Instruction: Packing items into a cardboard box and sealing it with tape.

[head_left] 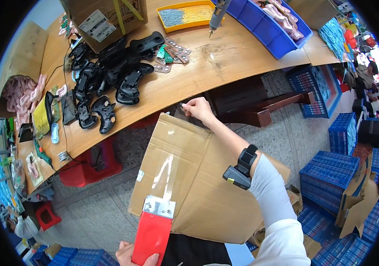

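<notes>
A brown cardboard box (220, 190) stands tilted in front of me, below the table edge. My left hand (125, 254) is closed round a red tape dispenser (152, 235) with a toothed metal edge, which rests against the box's near side. From that edge a shiny strip of clear tape (168, 170) runs up the cardboard. At the far edge of the box, my right hand (199, 109) is closed in a pinch; what its fingertips hold is too small to make out. A black device (238, 177) is strapped on my right wrist.
Black game controller shells (127, 86) lie on the wooden table (238, 57), beside a carton (105, 22). A screwdriver (217, 17) hangs over the table near a yellow tray (185, 15) and a blue bin (264, 26). Blue crates (329, 173) stack at right; a red stool (92, 166) stands under the table.
</notes>
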A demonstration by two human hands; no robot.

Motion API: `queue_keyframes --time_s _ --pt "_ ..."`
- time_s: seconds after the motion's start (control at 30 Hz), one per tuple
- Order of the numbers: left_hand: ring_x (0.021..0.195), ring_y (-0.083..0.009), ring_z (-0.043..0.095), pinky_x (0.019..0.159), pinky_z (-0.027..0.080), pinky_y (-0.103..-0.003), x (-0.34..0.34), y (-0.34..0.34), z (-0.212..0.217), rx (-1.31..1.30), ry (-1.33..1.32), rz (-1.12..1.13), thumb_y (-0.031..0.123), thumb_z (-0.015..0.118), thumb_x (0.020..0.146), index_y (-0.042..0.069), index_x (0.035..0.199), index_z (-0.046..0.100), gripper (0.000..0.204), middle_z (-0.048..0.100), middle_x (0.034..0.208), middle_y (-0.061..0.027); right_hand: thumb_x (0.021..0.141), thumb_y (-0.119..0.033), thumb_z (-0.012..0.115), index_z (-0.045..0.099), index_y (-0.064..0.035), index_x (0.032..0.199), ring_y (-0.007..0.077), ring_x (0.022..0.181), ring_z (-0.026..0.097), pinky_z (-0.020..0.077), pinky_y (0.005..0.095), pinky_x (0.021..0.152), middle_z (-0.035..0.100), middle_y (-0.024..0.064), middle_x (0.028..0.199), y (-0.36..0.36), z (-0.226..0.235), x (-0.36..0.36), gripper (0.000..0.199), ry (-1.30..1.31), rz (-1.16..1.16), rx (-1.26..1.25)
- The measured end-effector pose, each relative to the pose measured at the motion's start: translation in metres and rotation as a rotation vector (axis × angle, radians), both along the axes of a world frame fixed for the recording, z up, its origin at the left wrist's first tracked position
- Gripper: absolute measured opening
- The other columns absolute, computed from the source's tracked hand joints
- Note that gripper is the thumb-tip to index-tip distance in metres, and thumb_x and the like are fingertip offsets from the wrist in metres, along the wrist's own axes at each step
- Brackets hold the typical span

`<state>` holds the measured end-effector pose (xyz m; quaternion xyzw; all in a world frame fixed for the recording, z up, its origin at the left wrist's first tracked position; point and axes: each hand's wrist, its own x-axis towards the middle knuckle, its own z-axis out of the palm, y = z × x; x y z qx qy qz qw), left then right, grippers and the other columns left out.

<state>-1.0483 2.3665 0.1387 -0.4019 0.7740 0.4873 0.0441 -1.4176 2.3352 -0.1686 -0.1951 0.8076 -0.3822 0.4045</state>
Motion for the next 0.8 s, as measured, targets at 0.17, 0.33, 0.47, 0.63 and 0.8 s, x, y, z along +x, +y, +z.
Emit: queue_keyframes --time_s 0.17,0.33,0.47,0.63,0.8 --pt "0.061 -0.0260 0.058 0.062 0.044 -0.035 -0.003 -0.002 -0.009 -0.041 0.024 0.020 0.016 0.071 0.073 0.001 0.087 0.067 0.020 0.065 0.073 -0.0149 0.080 -0.023 0.069 0.071 -0.0027 0.076 0.0098 0.061 0.061 0.0487 0.0259 0.057 0.067 0.0057 0.068 -0.002 -0.016 -0.009 0.021 -0.129 0.109 0.092" --pt "0.061 -0.0277 0.057 0.062 0.044 -0.036 0.005 -0.014 -0.004 -0.034 0.000 0.019 0.017 0.071 0.073 0.004 0.085 0.068 0.018 0.064 0.072 -0.0140 0.071 -0.035 0.075 0.072 -0.0099 0.088 0.0192 0.077 0.066 0.0510 0.0321 0.074 0.069 0.0106 0.082 -0.002 -0.024 0.016 0.031 0.013 0.311 0.157" --pt "0.062 -0.0285 0.055 0.063 0.044 -0.036 0.011 -0.017 -0.003 -0.121 -0.039 0.028 0.020 0.073 0.072 0.005 0.082 0.068 0.018 0.064 0.071 -0.0121 0.068 -0.049 0.073 0.058 -0.0040 0.118 0.0289 0.105 0.058 0.0467 0.0373 0.088 0.061 0.0202 0.111 -0.003 -0.038 0.017 0.069 0.340 0.503 0.324" --pt "0.063 -0.0284 0.055 0.062 0.045 -0.037 0.014 -0.017 -0.006 -0.078 -0.061 0.106 0.022 0.073 0.072 0.005 0.082 0.069 0.020 0.063 0.069 -0.0126 0.077 -0.050 0.062 0.054 -0.0082 0.124 0.0315 0.119 0.048 0.0396 0.0389 0.098 0.050 0.0185 0.128 -0.011 -0.047 0.006 0.063 0.241 0.643 0.386" --pt "0.062 -0.0283 0.055 0.061 0.045 -0.037 0.018 -0.020 -0.010 -0.038 -0.063 0.150 0.024 0.073 0.072 0.005 0.082 0.069 0.022 0.063 0.067 -0.0132 0.094 -0.056 0.026 0.052 -0.0048 0.125 0.0227 0.116 0.049 0.0383 0.0350 0.096 0.052 0.0122 0.128 -0.023 0.030 0.025 0.066 -0.397 0.557 0.223"
